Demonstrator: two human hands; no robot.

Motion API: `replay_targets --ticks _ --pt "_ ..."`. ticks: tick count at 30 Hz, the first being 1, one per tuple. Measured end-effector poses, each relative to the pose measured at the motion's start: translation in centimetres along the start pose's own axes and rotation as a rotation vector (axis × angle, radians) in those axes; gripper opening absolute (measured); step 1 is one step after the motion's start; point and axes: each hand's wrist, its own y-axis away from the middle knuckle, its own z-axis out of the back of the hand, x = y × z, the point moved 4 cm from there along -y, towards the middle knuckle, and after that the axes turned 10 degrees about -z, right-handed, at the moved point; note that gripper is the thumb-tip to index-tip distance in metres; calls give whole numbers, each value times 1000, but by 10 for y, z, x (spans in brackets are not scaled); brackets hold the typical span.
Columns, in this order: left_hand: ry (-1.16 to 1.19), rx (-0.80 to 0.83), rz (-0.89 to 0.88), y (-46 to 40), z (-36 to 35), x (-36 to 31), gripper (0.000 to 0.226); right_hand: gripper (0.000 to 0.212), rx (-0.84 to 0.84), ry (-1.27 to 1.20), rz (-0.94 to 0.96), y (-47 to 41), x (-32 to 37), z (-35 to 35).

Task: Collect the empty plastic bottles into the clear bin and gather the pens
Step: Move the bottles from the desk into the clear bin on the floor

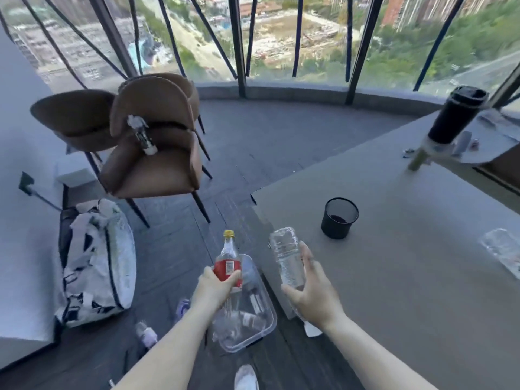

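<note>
Item one: our left hand (215, 287), forearm stretched forward and down from the lower frame, fingers wrapped around the red-labelled bottle (228, 261) at its lower body. The bottle stood near upright, yellow cap on top, held over the clear bin (261, 330).

Item two: our right hand (309, 288), forearm angled in from the lower right, palm turned inward, fingers and thumb closed around the clear bottle (287, 257), which tilted slightly left above the table's (394, 277) near corner.

Item three: the clear bin sat on the dark floor beside the table, already holding several clear bottles.

Item four: a black mesh cup (339, 218) stood on the table; a further crumpled bottle (502, 250) lay near its right edge.

Item five: another bottle (142, 135) rested on a brown chair (152, 164).
</note>
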Motion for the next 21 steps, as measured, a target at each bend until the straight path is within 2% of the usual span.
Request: replay_targets --ticks 2,3,7,8,11,14,16,18,21 --pt "-27 63 25 -24 6 20 84 93 18 31 -27 -14 11 -24" --pt "-79 110 32 -34 9 28 82 94 28 51 -43 -21 17 -36" --pt "-254 333 -14 -49 19 52 25 96 98 143 -117 -45 29 -79" --pt "-257 367 -23 -49 20 56 18 96 124 163 -133 -48 32 -88" --pt "-260 419 -24 -49 28 66 18 100 177 205 -169 -60 36 -111" --pt "-244 417 -5 -47 34 76 34 103 219 221 -169 -73 40 -126" --pt "-219 404 8 -42 36 80 36 103 239 224 -174 -79 43 -133" --pt "-220 394 5 -37 39 82 40 99 241 256 -178 -86 46 -138" --pt "-230 370 -4 -34 44 79 43 82 235 329 -193 -97 49 -142"
